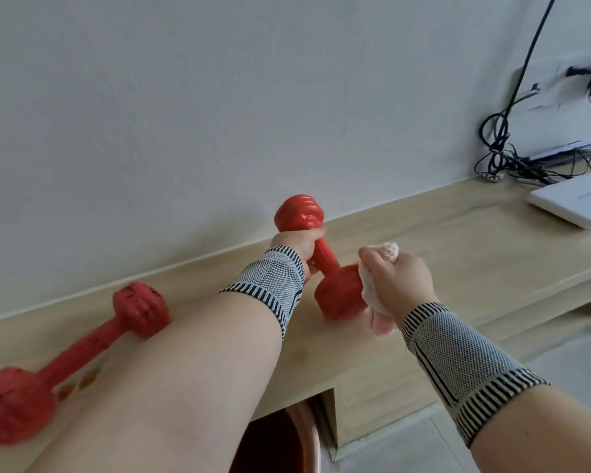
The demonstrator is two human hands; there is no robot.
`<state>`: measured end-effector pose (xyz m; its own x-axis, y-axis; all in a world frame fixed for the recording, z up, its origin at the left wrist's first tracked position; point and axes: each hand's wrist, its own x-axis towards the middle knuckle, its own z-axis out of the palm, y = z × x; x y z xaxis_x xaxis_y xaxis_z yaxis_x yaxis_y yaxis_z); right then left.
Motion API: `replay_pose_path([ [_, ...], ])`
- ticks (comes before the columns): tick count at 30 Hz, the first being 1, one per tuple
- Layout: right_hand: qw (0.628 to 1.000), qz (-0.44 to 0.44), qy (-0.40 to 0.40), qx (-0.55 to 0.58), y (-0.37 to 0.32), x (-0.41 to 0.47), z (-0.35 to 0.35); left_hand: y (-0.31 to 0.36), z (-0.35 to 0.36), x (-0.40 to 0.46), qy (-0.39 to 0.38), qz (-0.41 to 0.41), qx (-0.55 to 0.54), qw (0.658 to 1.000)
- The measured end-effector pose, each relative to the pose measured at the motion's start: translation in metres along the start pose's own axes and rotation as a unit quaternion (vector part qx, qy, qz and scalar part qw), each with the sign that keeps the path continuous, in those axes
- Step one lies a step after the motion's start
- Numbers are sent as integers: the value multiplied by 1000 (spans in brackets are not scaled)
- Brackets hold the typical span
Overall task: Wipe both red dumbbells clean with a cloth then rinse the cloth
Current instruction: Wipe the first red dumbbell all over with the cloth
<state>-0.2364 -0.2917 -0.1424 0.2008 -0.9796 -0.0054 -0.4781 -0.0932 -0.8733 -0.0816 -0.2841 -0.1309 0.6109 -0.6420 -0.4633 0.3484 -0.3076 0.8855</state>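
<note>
Head view: pale wooden bench [458, 254] against a white wall [185, 97]; white flat box [574, 201] and tangled black cables [502, 148] at its far right end. Held dumbbell [321, 257], near the back edge, stands tilted, lower head on the bench, left hand [297, 247] gripping its handle, right hand [396, 281] pressing a bunched cloth [372, 295] to that head. Second dumbbell [65, 353] lies flat at the left end, its long axis running diagonally from front edge to wall.

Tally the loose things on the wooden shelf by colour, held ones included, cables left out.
Red: 2, the held dumbbell and the lying dumbbell
White: 2, the cloth and the flat white box
Total: 4
</note>
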Motion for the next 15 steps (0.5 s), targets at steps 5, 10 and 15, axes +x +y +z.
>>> replay_pose_path([
  [5, 998, 41, 38, 23, 15, 15, -5, -14, 30, 26, 15, 8, 24, 1000],
  [10, 997, 52, 49, 3, 18, 27, -4, -21, 43, 47, 29, 24, 70, 997],
  [15, 997, 58, 40, -15, 19, 32, -8, -19, 50, 52, 17, 45, 112, 993],
])
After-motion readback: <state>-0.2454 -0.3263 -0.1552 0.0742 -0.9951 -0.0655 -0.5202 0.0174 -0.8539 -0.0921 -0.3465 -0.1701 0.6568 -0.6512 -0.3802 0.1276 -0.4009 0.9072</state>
